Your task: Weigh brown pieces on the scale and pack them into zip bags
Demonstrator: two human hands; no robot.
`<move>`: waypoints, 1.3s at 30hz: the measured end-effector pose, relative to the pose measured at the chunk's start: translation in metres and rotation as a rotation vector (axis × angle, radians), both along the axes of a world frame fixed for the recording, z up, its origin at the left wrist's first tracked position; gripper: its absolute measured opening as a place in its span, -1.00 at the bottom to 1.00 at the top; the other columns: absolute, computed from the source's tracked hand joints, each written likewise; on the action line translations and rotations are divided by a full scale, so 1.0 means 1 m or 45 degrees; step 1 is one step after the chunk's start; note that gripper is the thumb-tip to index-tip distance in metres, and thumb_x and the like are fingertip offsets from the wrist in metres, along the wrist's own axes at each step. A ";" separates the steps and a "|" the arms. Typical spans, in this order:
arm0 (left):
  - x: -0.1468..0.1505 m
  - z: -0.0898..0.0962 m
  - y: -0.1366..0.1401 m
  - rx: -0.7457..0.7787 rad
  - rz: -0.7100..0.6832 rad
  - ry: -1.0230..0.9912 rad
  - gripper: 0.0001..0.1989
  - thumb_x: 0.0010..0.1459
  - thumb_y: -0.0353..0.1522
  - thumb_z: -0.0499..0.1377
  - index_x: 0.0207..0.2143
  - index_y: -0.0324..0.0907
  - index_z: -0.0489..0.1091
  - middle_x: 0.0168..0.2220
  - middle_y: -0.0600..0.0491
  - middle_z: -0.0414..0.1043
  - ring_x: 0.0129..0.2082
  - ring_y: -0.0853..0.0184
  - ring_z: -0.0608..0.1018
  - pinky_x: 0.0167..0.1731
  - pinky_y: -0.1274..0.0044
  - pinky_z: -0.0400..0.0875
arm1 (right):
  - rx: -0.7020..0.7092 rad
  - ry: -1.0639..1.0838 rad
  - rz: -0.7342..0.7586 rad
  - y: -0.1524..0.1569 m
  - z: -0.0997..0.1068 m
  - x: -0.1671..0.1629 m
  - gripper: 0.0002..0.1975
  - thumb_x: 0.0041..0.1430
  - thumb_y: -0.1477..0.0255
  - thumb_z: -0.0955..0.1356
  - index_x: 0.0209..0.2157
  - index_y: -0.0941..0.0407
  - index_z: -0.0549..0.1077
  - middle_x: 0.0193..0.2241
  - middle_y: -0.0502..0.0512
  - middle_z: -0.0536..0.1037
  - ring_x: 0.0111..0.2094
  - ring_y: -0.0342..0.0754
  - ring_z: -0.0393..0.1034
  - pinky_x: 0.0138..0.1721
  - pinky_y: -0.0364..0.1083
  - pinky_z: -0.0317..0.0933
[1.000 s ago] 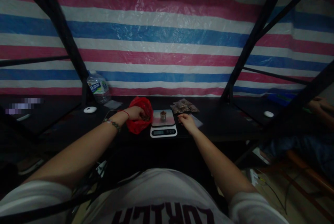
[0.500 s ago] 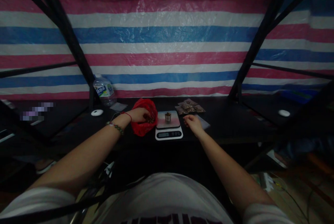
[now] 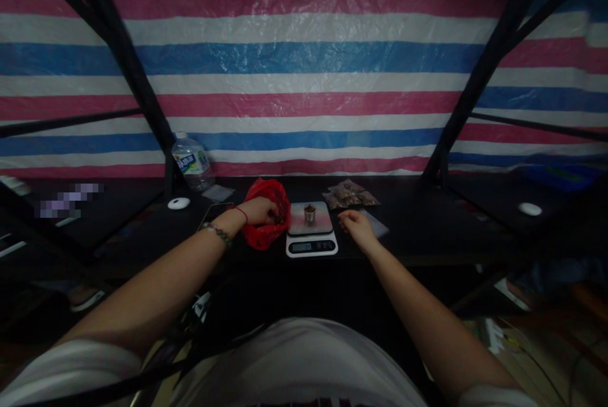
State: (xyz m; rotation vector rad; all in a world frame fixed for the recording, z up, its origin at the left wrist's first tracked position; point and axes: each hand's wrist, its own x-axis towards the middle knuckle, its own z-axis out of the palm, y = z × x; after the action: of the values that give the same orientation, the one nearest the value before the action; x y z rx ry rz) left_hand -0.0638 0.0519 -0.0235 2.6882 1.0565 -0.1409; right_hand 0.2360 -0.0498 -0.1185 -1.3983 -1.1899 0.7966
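My left hand (image 3: 262, 209) reaches into a red plastic bag (image 3: 259, 237), its fingers curled together over small brown pieces. What they pinch is too small and dark to make out. Beside the bag stands a white kitchen scale (image 3: 311, 249) with a display at the front. A small metal cup (image 3: 310, 214) sits upright on its platform, filled with brown bits. To the right of the scale my right hand (image 3: 355, 225) rests on the table, fingers curled in, with nothing visible in them. Partly under that hand lies a flat clear plastic bag (image 3: 378, 225).
Several filled clear packets (image 3: 349, 193) are piled behind my right hand. At the back left stand a large clear bottle (image 3: 192, 163) and a small plastic bag (image 3: 218, 193). White oval objects (image 3: 178, 203) lie at both sides. Black metal posts (image 3: 137, 78) frame the dark table.
My left hand has shifted slightly within the red bag, its fingers still curled. The whole view has moved a little; my right hand keeps its place beside the scale.
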 end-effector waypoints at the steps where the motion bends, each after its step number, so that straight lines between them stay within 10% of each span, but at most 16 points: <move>1: 0.000 0.000 0.000 0.012 0.000 0.018 -0.71 -0.03 -0.35 0.19 -0.20 -0.09 0.55 -0.19 0.04 0.57 -0.23 0.29 0.54 -0.21 0.60 0.32 | -0.003 -0.001 0.002 0.000 0.000 0.000 -0.74 -0.09 0.34 0.27 -0.37 0.14 0.47 -0.54 0.03 0.47 -0.51 -0.12 0.34 -0.53 -0.17 0.17; 23: -0.010 0.014 0.013 0.072 -0.027 -0.079 -0.77 0.02 -0.36 0.21 -0.24 -0.17 0.56 -0.27 0.01 0.58 -0.33 0.34 0.55 -0.29 0.61 0.35 | -0.003 0.031 0.000 0.002 -0.003 0.001 -0.73 -0.08 0.31 0.28 -0.36 0.16 0.48 -0.54 0.02 0.47 -0.52 -0.13 0.32 -0.53 -0.17 0.15; 31: 0.054 0.056 -0.006 0.219 -0.165 -0.161 -0.76 0.03 -0.33 0.21 -0.22 -0.13 0.55 -0.28 0.08 0.58 -0.33 0.38 0.53 -0.33 0.63 0.28 | 0.002 -0.022 0.015 0.003 -0.005 0.004 -0.72 -0.07 0.29 0.28 -0.35 0.16 0.48 -0.52 0.04 0.48 -0.52 -0.11 0.33 -0.52 -0.16 0.15; 39: 0.097 0.033 -0.007 0.242 -0.348 -0.162 -0.78 0.03 -0.34 0.23 -0.24 -0.17 0.56 -0.26 0.04 0.57 -0.28 0.37 0.53 -0.28 0.65 0.27 | 0.037 -0.041 0.044 0.004 -0.007 0.004 -0.73 -0.04 0.30 0.27 -0.36 0.15 0.48 -0.53 0.02 0.47 -0.53 -0.12 0.32 -0.54 -0.17 0.13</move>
State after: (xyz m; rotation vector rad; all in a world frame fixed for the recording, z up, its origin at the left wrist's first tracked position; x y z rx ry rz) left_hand 0.0328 0.0452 0.0094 2.9567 0.6933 0.0860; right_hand 0.2403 -0.0459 -0.1260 -1.3749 -1.2491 0.7808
